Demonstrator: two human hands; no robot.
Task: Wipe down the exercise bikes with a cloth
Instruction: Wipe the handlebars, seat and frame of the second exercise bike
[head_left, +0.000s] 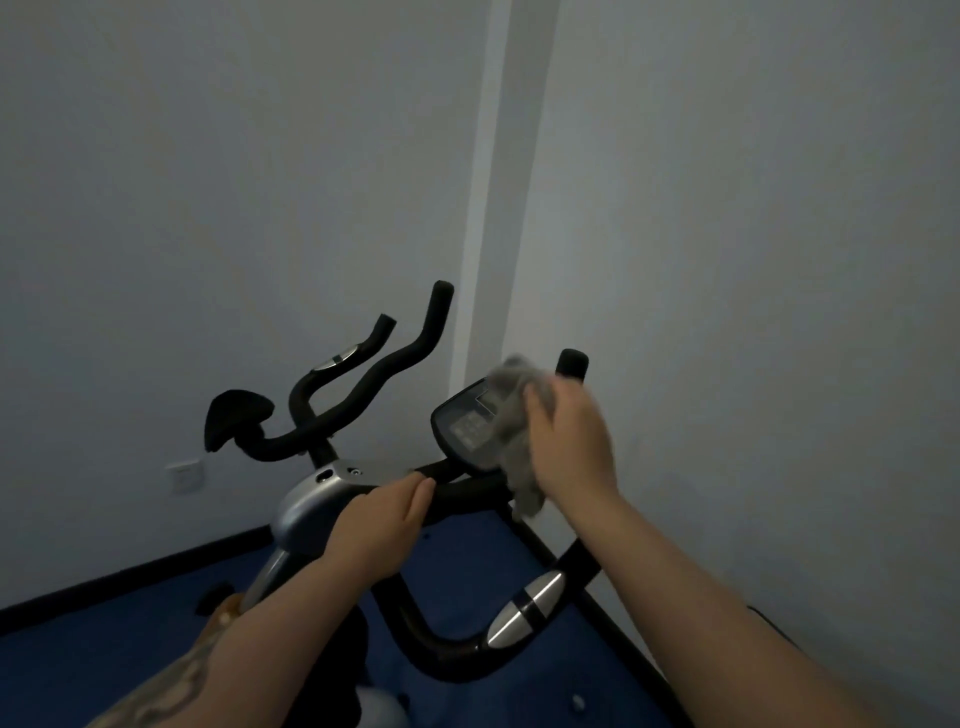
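An exercise bike with black padded handlebars (470, 488) stands close in front of me. Its dark console screen (465, 426) tilts toward me at the middle right. My right hand (571, 441) grips a grey cloth (511, 415) and holds it against the right side of the console; the cloth is blurred. My left hand (382, 525) grips the handlebar's crossbar just left of the console. A silver pulse sensor (527, 608) sits on the near loop of the handlebar, below my right forearm.
A second bike's handlebars (363, 389) and black elbow pad (234, 418) stand behind on the left. Grey walls meet in a corner straight ahead. The floor (104, 649) is blue with a black skirting. A wall socket (185, 475) is low on the left wall.
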